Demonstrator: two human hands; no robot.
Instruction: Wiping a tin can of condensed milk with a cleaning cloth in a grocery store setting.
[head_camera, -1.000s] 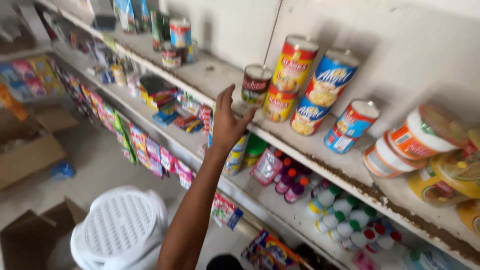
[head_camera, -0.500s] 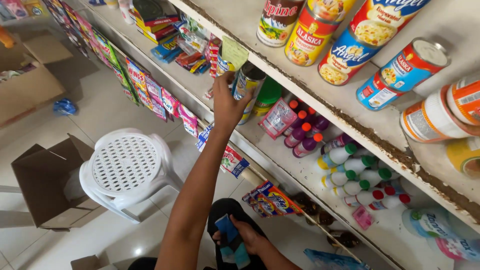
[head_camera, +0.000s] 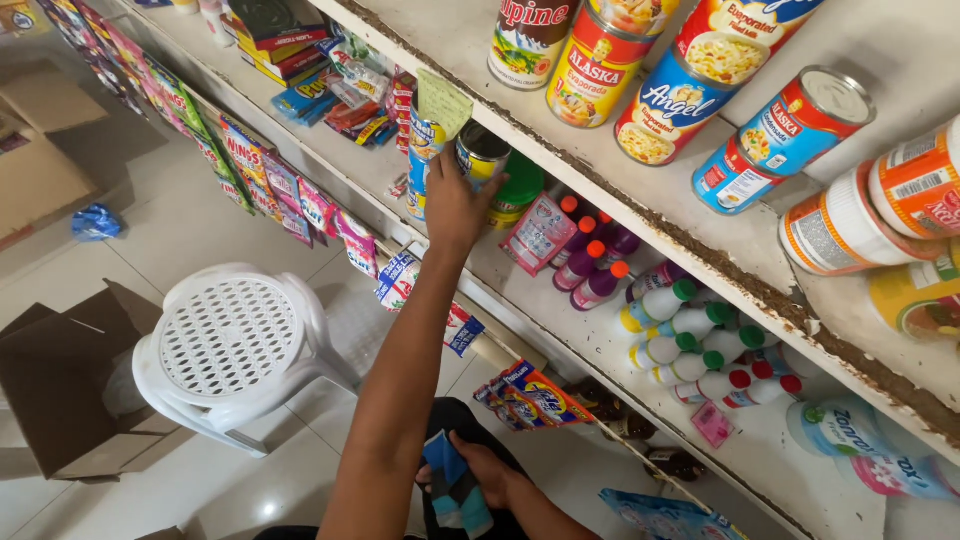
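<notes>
My left hand (head_camera: 455, 205) is raised to the middle shelf (head_camera: 520, 290), its fingers closed around a small tin can (head_camera: 482, 150) with a silver lid. A pale green paper tag (head_camera: 444, 100) hangs from the shelf edge just above the can. A blue-labelled can (head_camera: 424, 150) stands to its left and a green-lidded jar (head_camera: 520, 185) to its right. Low down, near my lap, my right hand (head_camera: 490, 470) grips a folded blue cloth (head_camera: 455, 490).
The top shelf (head_camera: 700, 270) carries several large tins and tubs. Small bottles with coloured caps (head_camera: 680, 330) lie on the middle shelf. Sachet strips (head_camera: 260, 170) hang along the shelf front. A white plastic stool (head_camera: 235, 340) and cardboard boxes (head_camera: 50, 400) stand on the tiled floor.
My left hand has dropped from the top shelf's edge to the can on the middle shelf. The view has tilted downward, and my right hand with the cloth has come into view.
</notes>
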